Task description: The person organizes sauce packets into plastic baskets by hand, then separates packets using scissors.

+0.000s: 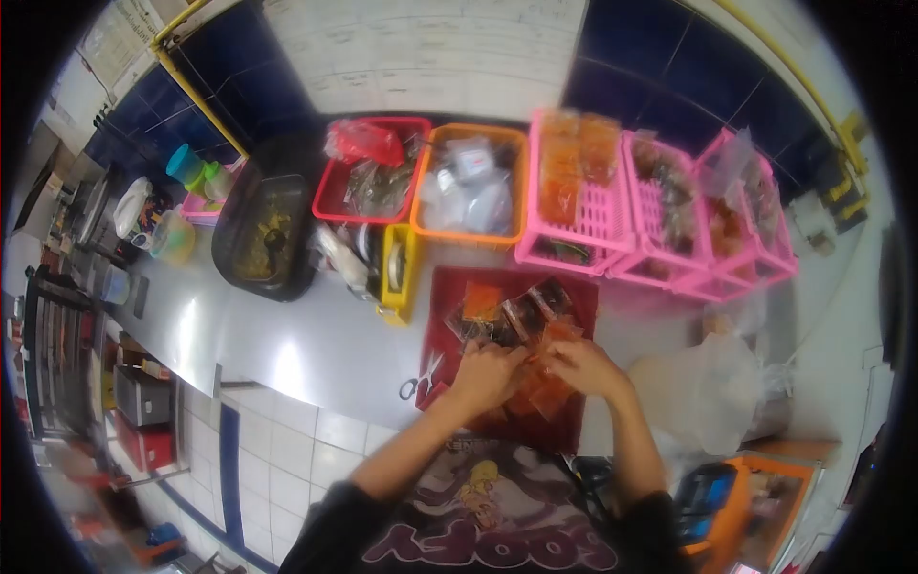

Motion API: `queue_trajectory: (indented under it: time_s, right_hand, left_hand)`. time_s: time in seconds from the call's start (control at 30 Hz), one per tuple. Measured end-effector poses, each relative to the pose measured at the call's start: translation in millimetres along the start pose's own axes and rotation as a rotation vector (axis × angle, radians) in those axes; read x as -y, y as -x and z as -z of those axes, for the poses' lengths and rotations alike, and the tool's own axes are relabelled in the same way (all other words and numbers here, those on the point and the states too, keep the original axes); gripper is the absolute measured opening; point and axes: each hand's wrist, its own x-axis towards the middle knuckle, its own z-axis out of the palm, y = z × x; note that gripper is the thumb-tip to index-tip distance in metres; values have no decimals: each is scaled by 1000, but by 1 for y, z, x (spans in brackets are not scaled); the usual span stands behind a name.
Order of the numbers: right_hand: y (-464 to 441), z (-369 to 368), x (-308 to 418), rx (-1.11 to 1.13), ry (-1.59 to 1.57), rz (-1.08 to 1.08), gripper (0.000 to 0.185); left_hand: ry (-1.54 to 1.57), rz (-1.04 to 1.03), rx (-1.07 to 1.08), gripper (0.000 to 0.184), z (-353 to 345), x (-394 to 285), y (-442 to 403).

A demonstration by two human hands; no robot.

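Note:
Both my hands are over a dark red board [449, 287] on the steel counter. My left hand [490, 371] has its fingers curled at the edge of some clear packets. Close beside it, my right hand [579, 365] pinches an orange-red packet [550, 394] near its top. More small packets lie above the hands: an orange one [482, 301] and dark ones [525, 317]. What lies under my left fingers is partly hidden. Red-handled scissors [424, 380] rest at the board's left edge.
Behind the board stand a red basket [323, 199], an orange basket [522, 182] and pink baskets [612, 225] holding packets. A yellow tape dispenser [396, 273] and a black tray [234, 220] are to the left; a whitish plastic bag [703, 392] is at right.

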Motion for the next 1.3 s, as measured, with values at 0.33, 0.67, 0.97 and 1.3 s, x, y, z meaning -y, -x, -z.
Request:
queue_trajectory:
  time_s: [0.33, 0.67, 0.97, 1.3]
  right_hand:
    - [-13, -3, 5, 269, -263, 199, 19]
    - [4, -19, 31, -342, 78, 589, 9]
    - [20, -8, 51, -642, 250, 581, 9]
    - [10, -48, 11, -815, -783, -121, 21]
  left_hand:
    - [415, 32, 391, 19, 41, 13, -16]
    - [1057, 492, 436, 28, 26, 13, 6]
    - [1002, 690, 325, 33, -5, 47, 16]
    - [847, 598, -286, 32, 9, 16, -1]
